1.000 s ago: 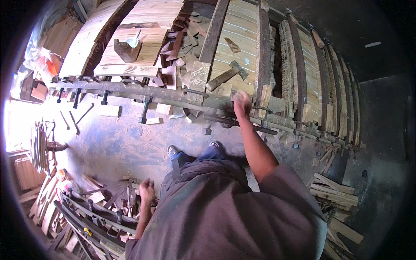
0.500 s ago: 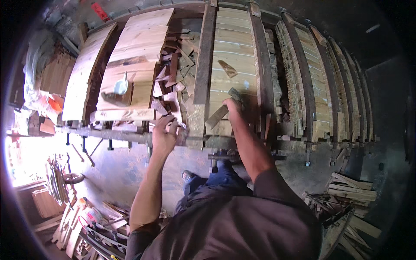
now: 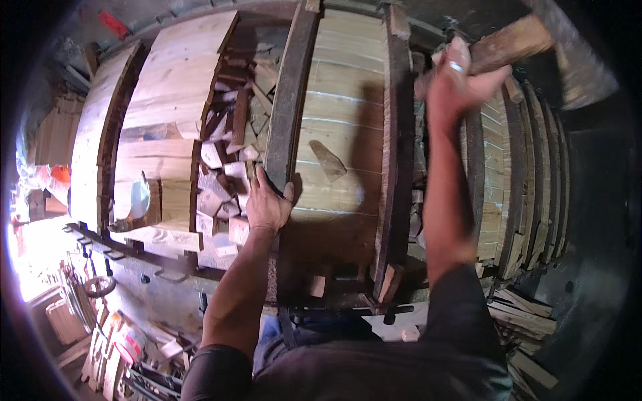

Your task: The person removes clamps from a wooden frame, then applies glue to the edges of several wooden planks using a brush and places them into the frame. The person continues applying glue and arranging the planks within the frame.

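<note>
Clenched round hammer, right hand is raised; left hand at dark batten, pinch unclear. Slatted panel laid; hammering seemingly remains.

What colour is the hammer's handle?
The handle is light brown, best seen in the head view.

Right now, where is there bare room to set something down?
On the glued panel, bare wood lies beyond the wood offcut, between two dark bars. More lies on the pale panel beyond the pale-blue item. Crowded: the strip of scraps between these panels, beside the left hand.
</note>
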The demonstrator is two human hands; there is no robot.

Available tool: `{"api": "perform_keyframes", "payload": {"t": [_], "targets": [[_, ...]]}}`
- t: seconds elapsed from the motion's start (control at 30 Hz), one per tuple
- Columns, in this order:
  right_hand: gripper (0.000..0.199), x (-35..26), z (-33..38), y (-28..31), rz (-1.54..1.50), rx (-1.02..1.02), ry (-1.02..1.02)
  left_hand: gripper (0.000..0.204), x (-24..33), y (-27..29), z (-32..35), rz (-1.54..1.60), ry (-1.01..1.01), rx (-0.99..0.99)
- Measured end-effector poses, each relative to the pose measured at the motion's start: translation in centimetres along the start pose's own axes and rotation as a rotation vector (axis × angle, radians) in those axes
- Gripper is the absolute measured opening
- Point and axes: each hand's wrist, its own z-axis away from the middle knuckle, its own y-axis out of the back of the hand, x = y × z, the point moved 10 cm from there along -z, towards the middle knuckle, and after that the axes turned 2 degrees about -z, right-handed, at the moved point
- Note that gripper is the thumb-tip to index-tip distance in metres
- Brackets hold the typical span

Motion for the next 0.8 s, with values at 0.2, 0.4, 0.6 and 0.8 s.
{"api": "perform_keyframes", "payload": {"t": [0.2, 0.4, 0.6, 0.8], "targets": [[0.071, 30.8, 15.4, -4.2, 0.923, -0.818, -0.344, 0.092, -0.6, -0.7, -0.9, 0.05, -0.022, 0.056], [0.055, 29.6, 4.9, -9.9, 0.612, -0.349, -0.286, 0.096, -2.0, -1.5, -1.4, 0.036, 0.072, -0.068], [0.042, 42.6, 7.6, -10.1, 0.879, -0.734, -0.673, 0.093, -1.5, -1.9, -1.7, 0.084, 0.054, -0.077], [0.042, 38.0, -1.8, -16.3, 0.675, -0.428, -0.428, 0.093, -2.3, -1.6, -1.6, 0.06, 0.12, -0.098]]}}
